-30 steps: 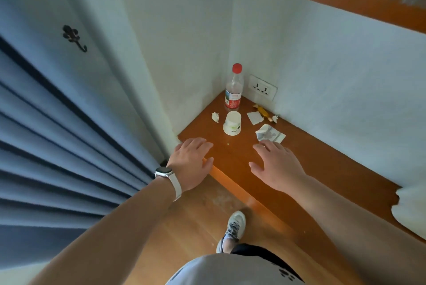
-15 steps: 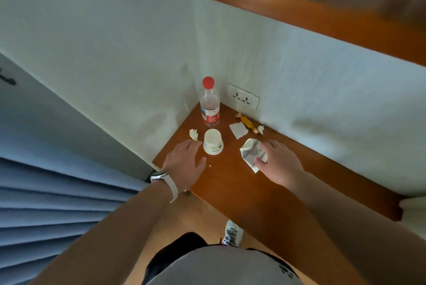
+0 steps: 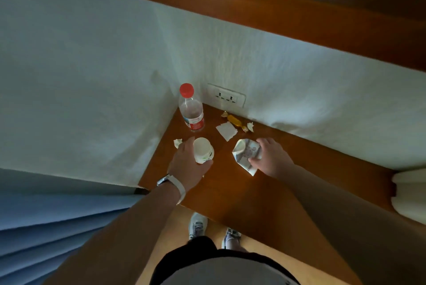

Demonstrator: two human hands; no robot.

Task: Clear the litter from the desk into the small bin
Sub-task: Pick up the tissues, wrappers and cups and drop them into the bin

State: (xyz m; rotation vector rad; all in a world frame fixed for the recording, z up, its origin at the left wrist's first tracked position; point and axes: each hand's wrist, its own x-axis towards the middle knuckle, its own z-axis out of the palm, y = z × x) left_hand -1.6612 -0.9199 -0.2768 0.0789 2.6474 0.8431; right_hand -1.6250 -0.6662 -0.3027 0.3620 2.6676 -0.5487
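The left grip point(image 3: 186, 165) curls thumb and fingers round a white cup point(image 3: 202, 150) near the corner of the wooden worktop point(image 3: 230, 190). The right grip point(image 3: 272, 158) clutches a crumpled printed paper point(image 3: 244, 153) (whether it is clear of the wood I cannot tell). A red-capped bottle point(image 3: 192, 112) stands upright in the corner. A flat tissue square point(image 3: 226, 131), a gold sweet wrapper point(image 3: 235, 121) and two small white wads point(image 3: 177, 142) lie loose around them.

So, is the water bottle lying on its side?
No, the bottle stands upright in the back corner of the desk, with its red cap on top.
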